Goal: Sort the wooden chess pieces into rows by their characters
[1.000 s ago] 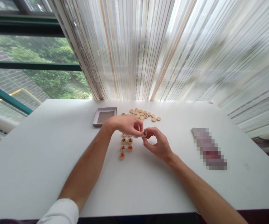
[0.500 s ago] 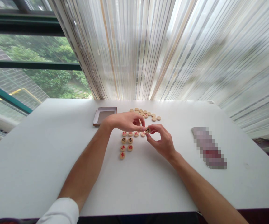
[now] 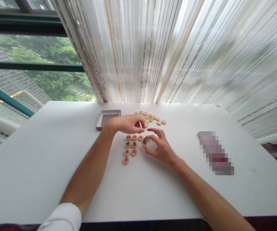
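Between the thumb and a finger of my right hand [image 3: 161, 148] is a round wooden Chinese chess piece [image 3: 144, 142] with a black character. It is at the right end of the second row, beside a black-marked piece [image 3: 134, 144]. My left hand [image 3: 130, 124] hovers above the rows, with fingers bent, a small gap to the thumb and nothing visible in it. Red-marked pieces [image 3: 128, 137] form the top row, its right end partly covered by my right fingers. Below are further red-marked pieces [image 3: 134, 152], with a single piece [image 3: 126, 160] nearest me.
Behind my hands lie several loose pieces [image 3: 159, 122], mostly blank side up, one with a red mark [image 3: 150, 119]. A shallow open box [image 3: 101, 120] stands at the back left, partly behind my left hand. A pixelated object [image 3: 215, 154] lies right on the white table [image 3: 153, 195].
My right hand has moved left and towards me, bringing the black-marked piece down to the second row. My left hand has let go of that piece and drawn slightly left.
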A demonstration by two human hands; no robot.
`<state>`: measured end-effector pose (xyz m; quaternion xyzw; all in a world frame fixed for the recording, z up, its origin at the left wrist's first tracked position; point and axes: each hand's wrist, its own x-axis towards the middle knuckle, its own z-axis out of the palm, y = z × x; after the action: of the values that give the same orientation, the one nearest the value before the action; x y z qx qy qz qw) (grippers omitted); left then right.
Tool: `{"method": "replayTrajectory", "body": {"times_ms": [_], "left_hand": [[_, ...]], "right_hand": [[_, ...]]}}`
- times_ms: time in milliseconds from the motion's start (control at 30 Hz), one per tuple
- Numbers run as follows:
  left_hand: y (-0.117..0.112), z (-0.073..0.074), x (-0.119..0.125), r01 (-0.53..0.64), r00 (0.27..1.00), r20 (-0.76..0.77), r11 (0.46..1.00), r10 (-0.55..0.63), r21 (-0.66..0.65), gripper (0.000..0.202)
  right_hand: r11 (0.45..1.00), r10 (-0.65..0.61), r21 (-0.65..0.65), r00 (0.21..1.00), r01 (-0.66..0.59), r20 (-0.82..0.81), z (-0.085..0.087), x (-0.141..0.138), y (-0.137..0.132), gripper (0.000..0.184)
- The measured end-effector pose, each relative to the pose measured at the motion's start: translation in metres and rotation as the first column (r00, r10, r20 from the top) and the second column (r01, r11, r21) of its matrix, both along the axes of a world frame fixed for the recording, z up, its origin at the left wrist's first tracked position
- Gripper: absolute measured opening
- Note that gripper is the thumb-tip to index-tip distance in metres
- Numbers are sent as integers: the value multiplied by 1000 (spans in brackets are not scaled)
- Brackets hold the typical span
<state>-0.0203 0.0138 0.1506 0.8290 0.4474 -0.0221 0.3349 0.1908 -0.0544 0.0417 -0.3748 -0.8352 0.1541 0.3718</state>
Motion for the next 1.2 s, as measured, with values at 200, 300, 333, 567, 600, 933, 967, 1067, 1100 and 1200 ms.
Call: {"method": "replayTrajectory", "body": {"times_ms": [200, 300, 333, 567, 600, 933, 967, 1067, 1100, 1200], "left_hand": [[1, -2, 1, -11, 1000, -16, 1000, 11, -8, 36], [0, -3, 1, -10, 1000, -13, 1000, 9, -7, 36], [0, -3, 1, -11, 1000, -15, 1000, 11, -7, 36], [2, -5, 0, -15, 999, -41, 1000, 16, 14, 37], [2, -6, 0, -13, 999, -47, 1000, 14, 18, 36], [4, -8, 1, -10, 997, -78, 999, 14, 49, 26], [4, -8, 1, -9, 997, -80, 999, 12, 43, 26], [5, -8, 1, 6, 997, -81, 999, -3, 38, 25], [6, -9, 1, 16, 997, -76, 999, -13, 45, 25], [9, -15, 2, 33, 998, -61, 997, -29, 64, 25]], "right_hand": [[1000, 10, -26, 992, -7, 122, 1, -2, -3, 23], [1000, 12, -28, 989, -8, 146, 0, -3, -3, 22], [999, 14, -32, 988, -9, 151, 0, -3, -3, 21], [999, 17, -41, 990, -11, 143, -4, -4, -1, 19], [999, 18, -42, 990, -12, 141, -5, -4, -1, 20], [999, 16, -50, 989, -9, 147, -6, -4, -1, 20], [999, 15, -49, 989, -8, 148, -6, -4, -1, 20], [999, 11, -42, 990, -5, 143, -6, -4, -1, 19], [999, 10, -41, 990, -4, 140, -6, -4, -1, 18], [999, 11, -49, 991, -5, 134, -6, -4, -2, 19]]}}
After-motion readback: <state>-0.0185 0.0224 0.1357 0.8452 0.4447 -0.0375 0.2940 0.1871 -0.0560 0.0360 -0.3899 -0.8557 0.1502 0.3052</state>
